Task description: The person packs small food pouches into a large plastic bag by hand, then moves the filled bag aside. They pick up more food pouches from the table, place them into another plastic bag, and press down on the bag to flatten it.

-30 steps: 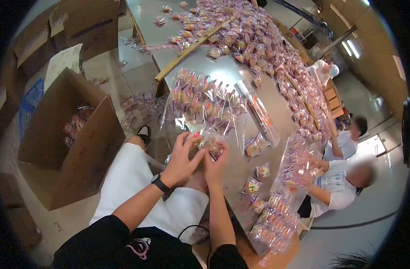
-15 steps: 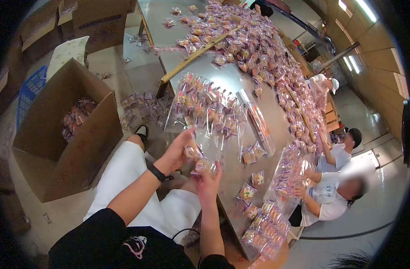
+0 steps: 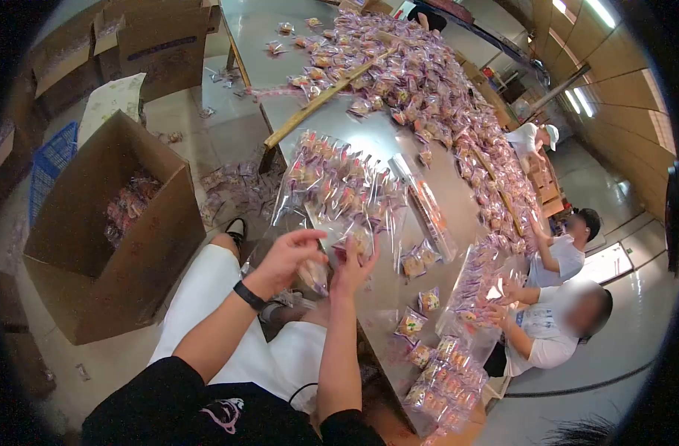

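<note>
My left hand [image 3: 289, 259], with a dark wristband, is above the table's near edge. A wrapped snack packet [image 3: 313, 276] hangs beneath its bent fingers, and its index finger points right. Close beside it, my right hand [image 3: 349, 269] is raised at the mouth of a clear plastic bag, its fingers around another wrapped packet [image 3: 361, 241]. The clear bag [image 3: 302, 202] lies on the table just beyond both hands, with rows of purple-edged packets inside. A flat stack of clear bags [image 3: 425, 204] lies to its right.
A large pile of packets [image 3: 428, 97] covers the far table [image 3: 269, 63], with a wooden strip [image 3: 328, 93] across it. Loose packets [image 3: 411, 322] lie at the right. An open cardboard box [image 3: 150, 245] stands left. Co-workers [image 3: 540, 323] sit opposite.
My hands have moved apart slightly. My right hand has risen with its packet toward the bag's mouth; the packet at my left hand now hangs lower.
</note>
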`<state>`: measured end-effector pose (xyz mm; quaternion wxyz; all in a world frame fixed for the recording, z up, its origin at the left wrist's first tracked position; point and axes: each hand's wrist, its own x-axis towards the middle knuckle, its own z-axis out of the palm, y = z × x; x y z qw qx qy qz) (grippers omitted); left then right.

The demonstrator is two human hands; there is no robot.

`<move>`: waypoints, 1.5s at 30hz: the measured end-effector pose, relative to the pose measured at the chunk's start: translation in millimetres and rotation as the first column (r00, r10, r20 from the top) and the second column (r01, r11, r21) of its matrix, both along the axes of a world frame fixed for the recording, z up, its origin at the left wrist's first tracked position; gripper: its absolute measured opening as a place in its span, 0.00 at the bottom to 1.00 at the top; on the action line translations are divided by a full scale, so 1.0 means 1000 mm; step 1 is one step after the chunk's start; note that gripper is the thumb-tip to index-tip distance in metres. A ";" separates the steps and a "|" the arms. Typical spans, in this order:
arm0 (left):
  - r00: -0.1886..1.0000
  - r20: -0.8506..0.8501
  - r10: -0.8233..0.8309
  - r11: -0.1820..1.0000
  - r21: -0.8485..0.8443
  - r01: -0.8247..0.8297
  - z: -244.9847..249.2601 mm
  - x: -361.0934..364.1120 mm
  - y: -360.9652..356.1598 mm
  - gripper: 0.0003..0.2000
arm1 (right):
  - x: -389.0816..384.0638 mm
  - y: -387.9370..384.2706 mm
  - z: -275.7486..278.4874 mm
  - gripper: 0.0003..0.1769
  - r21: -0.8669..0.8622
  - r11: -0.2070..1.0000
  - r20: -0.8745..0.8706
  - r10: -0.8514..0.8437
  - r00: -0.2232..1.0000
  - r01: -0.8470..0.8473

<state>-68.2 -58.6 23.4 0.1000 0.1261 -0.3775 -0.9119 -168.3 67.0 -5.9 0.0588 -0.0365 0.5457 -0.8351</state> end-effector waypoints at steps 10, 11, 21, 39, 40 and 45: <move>0.849 -0.212 0.484 0.000 -0.970 -0.242 0.014 -0.059 0.021 0.30 | -0.037 -0.011 -0.010 0.36 0.291 0.918 -0.625 -0.031 0.780 0.269; 0.905 -0.148 0.399 0.005 -0.987 -0.163 0.021 -0.062 0.015 0.35 | -0.043 -0.011 -0.008 0.36 0.364 0.876 -0.696 0.030 0.718 0.316; 0.860 -0.110 0.498 -0.399 -0.910 0.115 0.011 -0.122 -0.002 0.07 | -0.099 -0.002 -0.009 0.34 0.566 0.746 -0.778 0.342 0.527 0.351; 0.865 -0.262 0.428 -0.351 -0.930 -0.109 -0.005 -0.122 -0.020 0.09 | -0.105 -0.035 0.016 0.28 0.827 0.154 -0.538 0.498 0.680 0.541; 0.874 -0.225 0.430 -0.359 -0.931 -0.063 0.001 -0.121 -0.021 0.11 | -0.102 -0.038 0.024 0.30 0.800 0.090 -0.552 0.500 0.668 0.593; 0.839 -0.221 0.498 -0.308 -0.949 -0.068 0.018 -0.102 -0.016 0.24 | -0.081 -0.014 0.017 0.40 0.713 0.296 -0.667 0.564 0.486 0.635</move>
